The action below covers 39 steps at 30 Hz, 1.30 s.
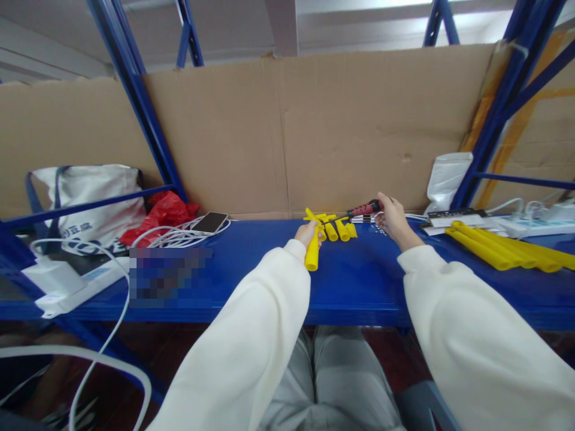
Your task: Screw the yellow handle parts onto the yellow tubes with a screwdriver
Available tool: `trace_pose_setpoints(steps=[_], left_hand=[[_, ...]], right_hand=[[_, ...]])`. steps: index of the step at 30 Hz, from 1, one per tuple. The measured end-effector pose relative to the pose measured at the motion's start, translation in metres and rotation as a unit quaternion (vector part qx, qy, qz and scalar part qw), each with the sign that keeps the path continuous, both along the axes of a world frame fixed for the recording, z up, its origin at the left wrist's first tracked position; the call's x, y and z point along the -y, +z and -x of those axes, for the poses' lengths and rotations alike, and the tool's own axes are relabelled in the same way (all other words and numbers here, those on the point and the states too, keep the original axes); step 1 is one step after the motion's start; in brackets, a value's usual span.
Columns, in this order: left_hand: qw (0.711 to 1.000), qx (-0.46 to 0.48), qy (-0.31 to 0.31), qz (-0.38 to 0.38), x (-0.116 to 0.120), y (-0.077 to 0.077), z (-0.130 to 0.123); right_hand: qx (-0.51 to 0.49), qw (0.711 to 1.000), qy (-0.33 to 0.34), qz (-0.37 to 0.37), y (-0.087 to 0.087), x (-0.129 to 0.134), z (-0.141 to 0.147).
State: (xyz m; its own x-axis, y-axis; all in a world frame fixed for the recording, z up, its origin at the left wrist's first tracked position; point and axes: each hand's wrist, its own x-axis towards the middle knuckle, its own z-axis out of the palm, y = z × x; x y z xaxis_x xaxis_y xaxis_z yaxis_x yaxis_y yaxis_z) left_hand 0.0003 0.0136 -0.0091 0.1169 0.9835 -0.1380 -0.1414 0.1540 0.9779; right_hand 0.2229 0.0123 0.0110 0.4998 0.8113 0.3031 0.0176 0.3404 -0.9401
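My left hand is closed around a yellow tube, whose wider end points toward me. In my right hand is a screwdriver with a red and black handle, held nearly level. Its thin shaft points left and reaches the yellow tube by my left fingers; whether the tip touches a screw I cannot tell. Just right of my left hand lie several short yellow pieces on the blue bench. Small metal parts and white-and-dark sticks lie below the screwdriver handle.
Several long yellow tubes rest at the right beside a power strip. To the left are a phone, coiled white cable, a red plastic bag and a canvas bag. Cardboard stands along the back.
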Motion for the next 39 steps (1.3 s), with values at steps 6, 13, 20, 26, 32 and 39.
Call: trace_pose_setpoints(steps=[6,13,20,26,32,39], left_hand=[[1.000,-0.002,-0.010,-0.007,0.0010,0.0006,0.0004],[1.000,0.014,0.000,-0.006,0.0005,-0.0006,-0.0003],[1.000,-0.007,-0.003,-0.008,-0.0004,0.0006,0.0002],[1.000,-0.006,-0.006,-0.008,-0.0009,0.0000,0.0004],[1.000,-0.004,-0.001,-0.006,0.0012,0.0008,0.0006],[1.000,-0.002,-0.001,-0.012,0.0011,0.0005,0.0005]], right_hand=[[0.007,1.000,0.007,-0.028,-0.0035,-0.0035,-0.0049],[0.005,1.000,-0.008,-0.019,-0.0047,-0.0043,-0.0036],[0.004,1.000,0.015,-0.006,-0.0009,-0.0036,-0.0035],[0.015,0.999,0.005,-0.033,-0.0057,-0.0049,-0.0053],[0.011,1.000,0.008,-0.013,-0.0023,-0.0030,-0.0028],[-0.017,1.000,-0.012,0.003,0.0011,0.0024,0.0031]])
